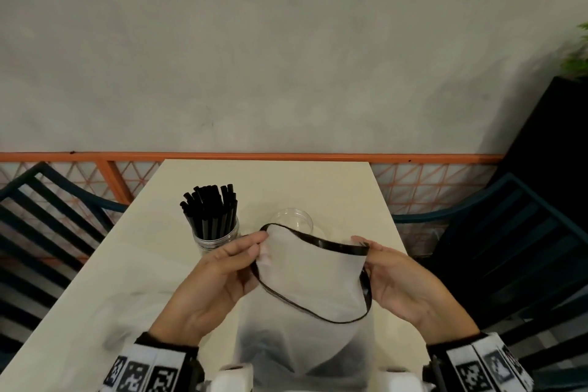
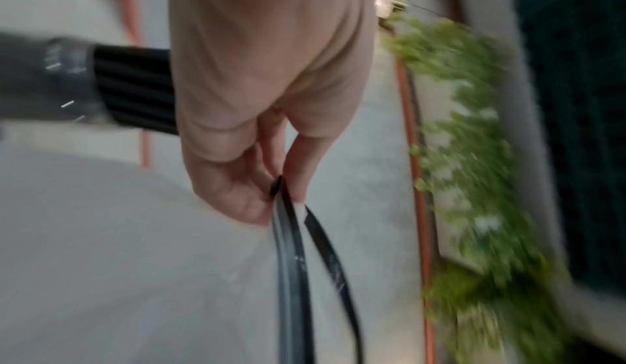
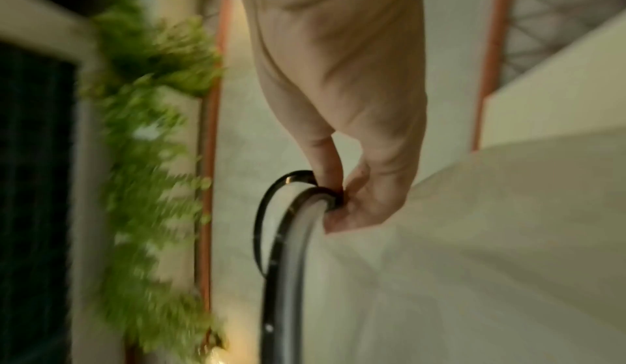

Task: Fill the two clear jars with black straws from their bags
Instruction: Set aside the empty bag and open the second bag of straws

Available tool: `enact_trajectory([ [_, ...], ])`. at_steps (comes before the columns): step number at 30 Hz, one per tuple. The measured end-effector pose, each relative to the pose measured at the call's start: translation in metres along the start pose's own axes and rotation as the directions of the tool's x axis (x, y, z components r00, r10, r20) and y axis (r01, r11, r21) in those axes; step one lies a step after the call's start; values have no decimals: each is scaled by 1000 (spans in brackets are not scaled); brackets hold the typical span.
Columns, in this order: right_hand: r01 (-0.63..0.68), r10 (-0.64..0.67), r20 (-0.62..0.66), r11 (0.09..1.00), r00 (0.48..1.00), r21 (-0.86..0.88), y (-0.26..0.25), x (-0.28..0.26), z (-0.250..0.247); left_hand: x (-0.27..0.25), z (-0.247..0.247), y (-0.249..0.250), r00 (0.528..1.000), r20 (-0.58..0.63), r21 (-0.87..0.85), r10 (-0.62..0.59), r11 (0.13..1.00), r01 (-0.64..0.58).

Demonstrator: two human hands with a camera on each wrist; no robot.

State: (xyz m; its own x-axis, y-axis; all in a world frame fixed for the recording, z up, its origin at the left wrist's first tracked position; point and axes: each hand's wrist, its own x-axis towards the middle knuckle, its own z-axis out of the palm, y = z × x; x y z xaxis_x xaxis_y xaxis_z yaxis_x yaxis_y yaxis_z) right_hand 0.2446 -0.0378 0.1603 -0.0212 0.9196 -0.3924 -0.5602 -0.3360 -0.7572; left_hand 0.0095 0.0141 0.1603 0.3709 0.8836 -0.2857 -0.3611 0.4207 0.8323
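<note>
A cream table [image 1: 334, 188] fills the lower centre of the head view, with dark slatted chairs [image 1: 47, 216] at the left and right edges. Low in the centre of the frame, a frosted bag [image 1: 313, 277] with a black-edged mouth is held open between the two hands; dark contents show faintly through its lower part near the bottom edge. The left hand [image 1: 210, 283], at lower left of centre, pinches the left side of the black rim [image 2: 288, 225] between thumb and fingers. The right hand [image 1: 404, 283], at lower right of centre, pinches the right side of the rim [image 3: 288, 236] likewise. Above the left hand, a clear jar [image 1: 215, 237] stands packed with upright black straws [image 1: 210, 210]. An empty clear jar [image 1: 292, 221] stands just above the bag's mouth, partly hidden behind it.
</note>
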Motion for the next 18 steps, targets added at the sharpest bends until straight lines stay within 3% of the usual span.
enact_trajectory([
  [2,-88,89,1,986,996,141,1,5,-8,1,-13,4,994,56,-164,-94,981,102],
  [5,-146,180,-65,924,981,354,3,9,-24,5,-35,9,986,92,-337,-138,927,161],
  [9,-105,126,-46,942,991,318,10,0,-23,1,-33,10,988,145,-359,-60,927,109],
  [11,8,3,-71,990,997,144,13,-5,-17,0,-28,11,997,71,-199,-6,980,21],
  [13,95,-113,-117,984,987,-148,20,-8,-15,0,-25,12,999,15,42,41,998,-42],
  [15,133,-240,-148,848,959,-513,26,-12,-12,2,-26,12,996,-29,275,90,958,-79],
  [18,91,-467,-182,504,865,-859,28,-14,-12,10,-32,9,953,-130,620,274,772,-137],
])
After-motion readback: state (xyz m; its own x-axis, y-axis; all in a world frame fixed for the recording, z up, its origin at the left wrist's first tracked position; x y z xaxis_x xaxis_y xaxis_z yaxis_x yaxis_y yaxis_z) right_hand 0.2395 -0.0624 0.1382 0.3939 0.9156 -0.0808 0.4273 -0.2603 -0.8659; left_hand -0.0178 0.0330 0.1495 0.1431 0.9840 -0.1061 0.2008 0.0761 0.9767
